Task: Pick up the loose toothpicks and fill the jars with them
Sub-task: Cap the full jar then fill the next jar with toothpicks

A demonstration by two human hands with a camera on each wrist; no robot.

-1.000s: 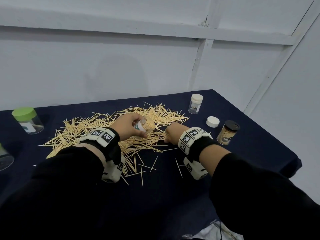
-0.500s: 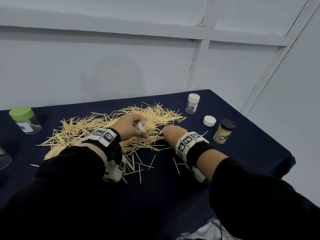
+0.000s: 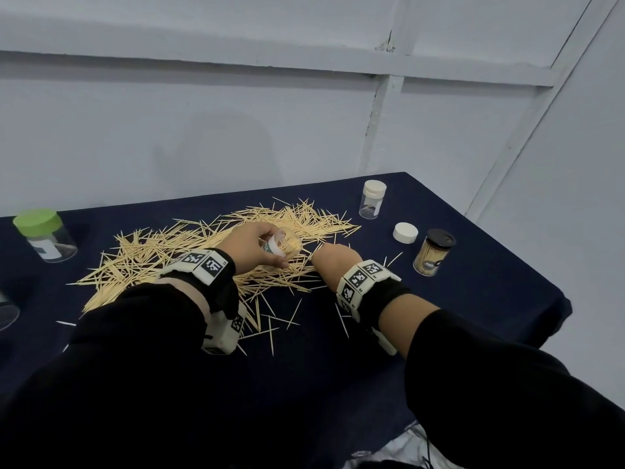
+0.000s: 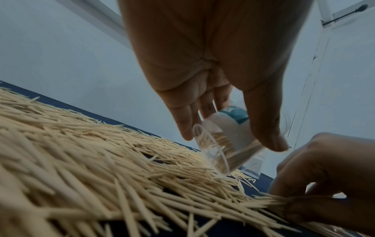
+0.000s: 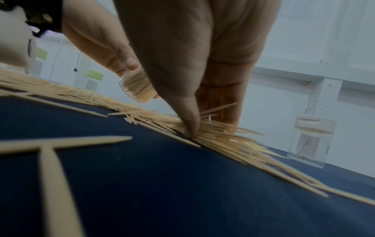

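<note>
A green-lidded jar (image 3: 44, 236) stands far left on the dark blue surface (image 3: 473, 299). The left hand (image 3: 248, 243) grips a tilted clear jar (image 3: 282, 247), part-filled, over the toothpick pile (image 3: 162, 252). Just beside it, the right hand (image 3: 333, 262) pinches a bunch of toothpicks (image 5: 213, 129) against the surface. Farther right stand a white-lidded jar (image 3: 373, 199), a loose white lid (image 3: 405, 232) and a full black-lidded jar (image 3: 434, 252).

Five jars show in the head view: one held tilted (image 3: 282, 247), one with a green lid (image 3: 44, 235), one with a white lid (image 3: 373, 199), one with a black lid (image 3: 435, 252), and one cut off at the left edge (image 3: 6, 313); one loose white cap (image 3: 405, 232) lies on the one table (image 3: 473, 299). The toothpicks (image 3: 189, 252) are too many to count; two hands are in view, left (image 3: 248, 247) and right (image 3: 333, 262).
</note>
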